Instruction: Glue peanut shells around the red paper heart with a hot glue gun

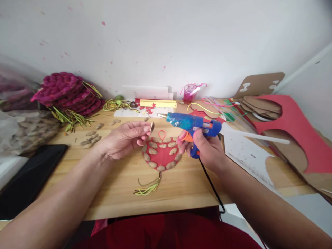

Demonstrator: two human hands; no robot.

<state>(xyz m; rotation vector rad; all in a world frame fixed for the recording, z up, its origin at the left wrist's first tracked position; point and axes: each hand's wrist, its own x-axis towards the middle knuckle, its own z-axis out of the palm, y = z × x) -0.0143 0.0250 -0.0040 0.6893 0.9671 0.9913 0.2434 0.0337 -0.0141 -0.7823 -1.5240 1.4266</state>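
Left hand (121, 140) pinched a light, brittle shell piece (151, 127) by its edges; right hand (207, 150) gripped the glue gun (193, 123) handle, above the worktop (176, 186).

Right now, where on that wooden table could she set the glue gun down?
Bare wood lies along the near table edge, between the yellow tassel and the black cord, and left of the red ornament toward the black pad. The back by the wall and the right side with cardboard cutouts are crowded.
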